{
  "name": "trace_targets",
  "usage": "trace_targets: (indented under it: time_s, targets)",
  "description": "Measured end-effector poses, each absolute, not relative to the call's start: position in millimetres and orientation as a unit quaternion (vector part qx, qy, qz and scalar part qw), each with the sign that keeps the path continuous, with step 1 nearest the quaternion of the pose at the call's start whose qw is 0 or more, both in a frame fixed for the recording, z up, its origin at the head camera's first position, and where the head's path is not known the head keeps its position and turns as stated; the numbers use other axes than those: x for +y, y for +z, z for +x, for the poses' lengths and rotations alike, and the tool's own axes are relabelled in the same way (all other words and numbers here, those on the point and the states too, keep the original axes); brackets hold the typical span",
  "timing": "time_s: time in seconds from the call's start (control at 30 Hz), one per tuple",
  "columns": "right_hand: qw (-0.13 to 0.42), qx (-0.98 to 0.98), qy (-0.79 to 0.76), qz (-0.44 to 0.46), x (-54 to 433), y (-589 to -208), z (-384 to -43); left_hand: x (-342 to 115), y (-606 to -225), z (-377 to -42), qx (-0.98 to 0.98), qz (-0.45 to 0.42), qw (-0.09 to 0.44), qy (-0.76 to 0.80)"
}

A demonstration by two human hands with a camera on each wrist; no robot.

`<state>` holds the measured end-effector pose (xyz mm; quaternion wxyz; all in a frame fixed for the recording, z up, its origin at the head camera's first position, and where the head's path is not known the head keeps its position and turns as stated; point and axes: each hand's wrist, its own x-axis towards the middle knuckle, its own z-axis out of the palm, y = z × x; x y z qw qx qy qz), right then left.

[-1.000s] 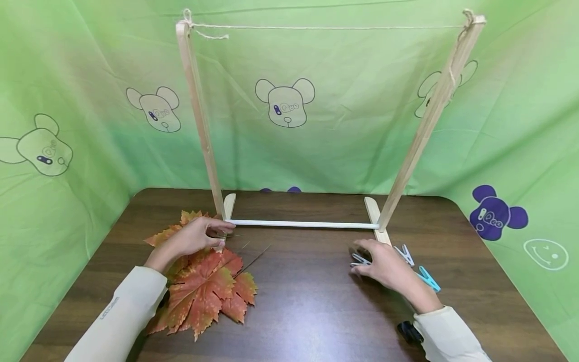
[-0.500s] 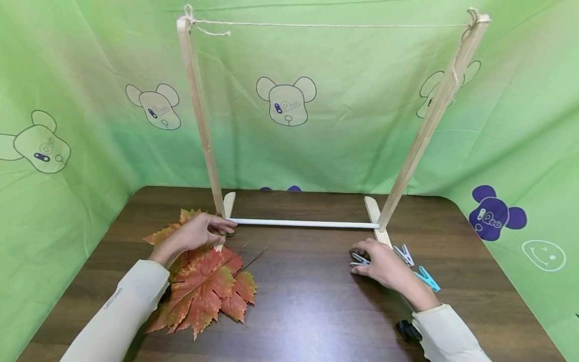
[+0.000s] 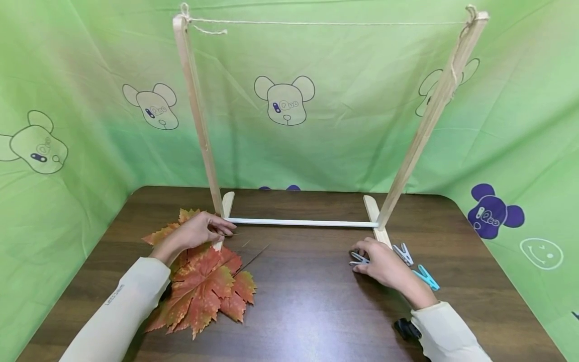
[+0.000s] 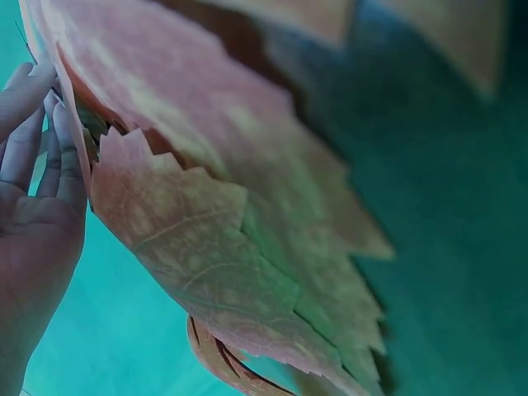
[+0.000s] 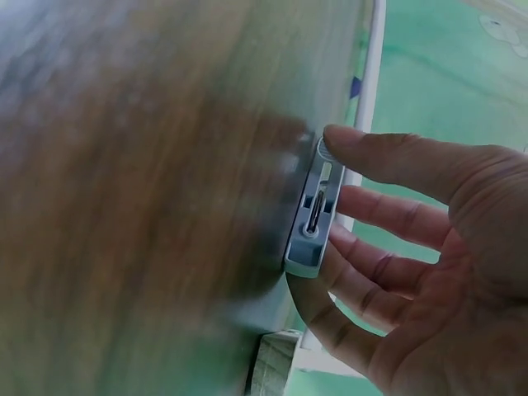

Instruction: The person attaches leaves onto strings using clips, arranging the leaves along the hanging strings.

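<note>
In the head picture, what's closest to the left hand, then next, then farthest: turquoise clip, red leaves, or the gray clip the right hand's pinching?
From the left hand:
1. Red leaves: beneath and around it.
2. Gray clip: across to the right, pinched by the right hand.
3. Turquoise clip: farther right, past the right hand.

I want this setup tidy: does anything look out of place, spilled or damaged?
Mainly the string: near the top of the left post, a loose end sticks out while the rest stretches taut. Nothing looks spilled, and the leaves and clothespins look undamaged.
</note>
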<state>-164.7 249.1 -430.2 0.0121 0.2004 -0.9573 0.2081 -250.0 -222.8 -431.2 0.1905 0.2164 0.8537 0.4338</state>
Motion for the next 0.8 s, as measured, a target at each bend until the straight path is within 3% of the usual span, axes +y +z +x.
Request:
trace_targets:
  time_s: [0.8]
  targets:
    - [0.007, -0.958, 0.204, 0.204, 246.0, -432.0, -166.9, -222.7, -430.1, -251.5, 0.862, 0.215, 0.181, 0.423]
